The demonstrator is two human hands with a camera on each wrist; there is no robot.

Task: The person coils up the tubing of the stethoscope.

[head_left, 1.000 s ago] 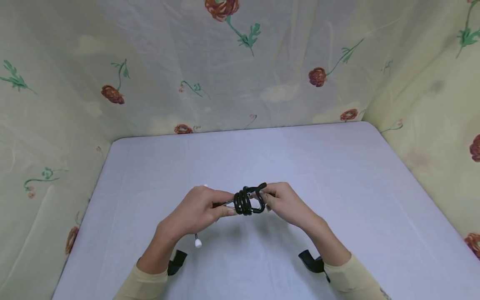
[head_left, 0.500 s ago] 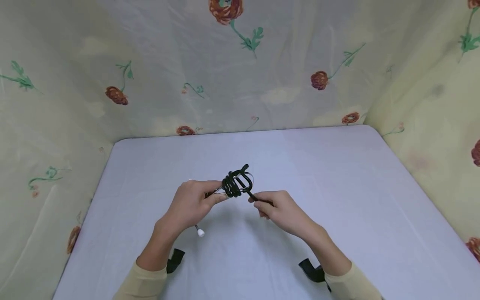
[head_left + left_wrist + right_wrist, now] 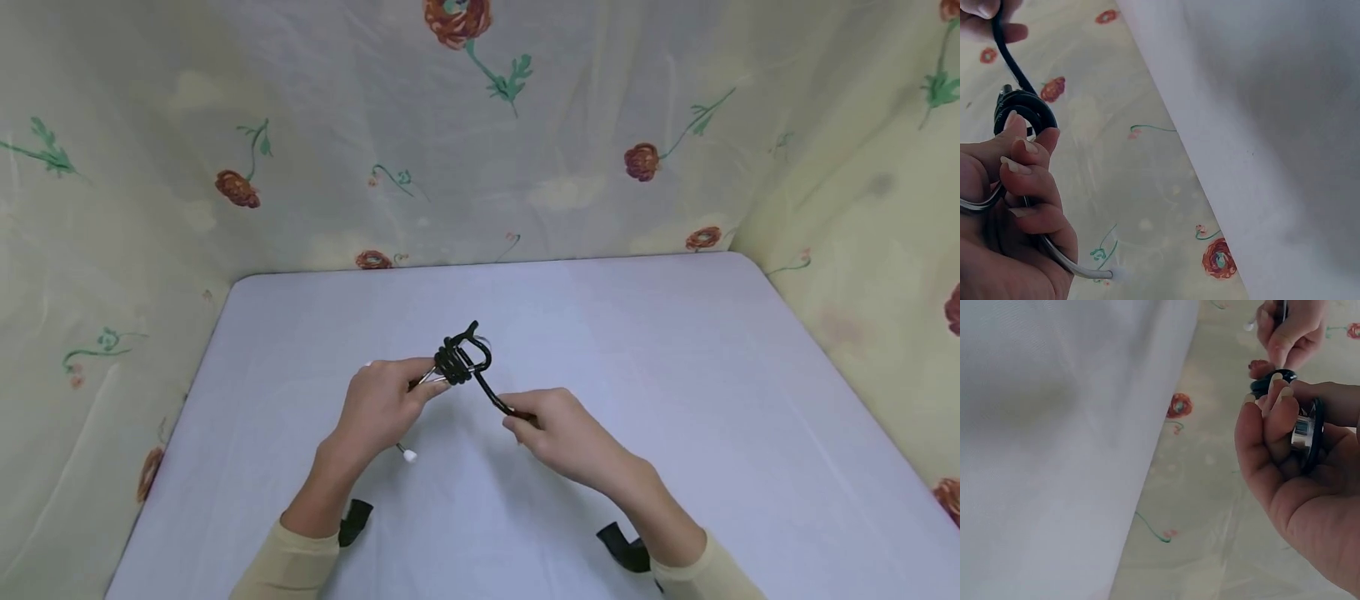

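Two bare hands work above the middle of a pale table (image 3: 675,350), both in cream sleeves. Between them is a stethoscope with black tubing wound into a tight coil (image 3: 459,363), held in the air just above the tabletop.

Left hand (image 3: 378,408): its fingers are curled round the thin metal tubes (image 3: 422,381) of the stethoscope, right beside the coil. In the left wrist view, the fingertips (image 3: 1019,165) press close against the coil (image 3: 1022,106) and a metal tube bends out under the palm. A white eartip (image 3: 409,455) hangs below this hand, near the table surface.

Right hand (image 3: 558,429): it sits to the right of the coil and a little nearer to the person. Its fingers are closed tightly on the loose end of the black tube (image 3: 495,398), which runs from the coil down to the hand. In the right wrist view, the curled fingers (image 3: 1272,419) wrap a round chest piece (image 3: 1307,434) with a shiny metal centre and a black rim, tucked into the palm.

Around the table on the far, left and right sides hangs a cream cloth (image 3: 315,125) printed with red flowers and green stems. Black straps (image 3: 352,518) show at both wrists.
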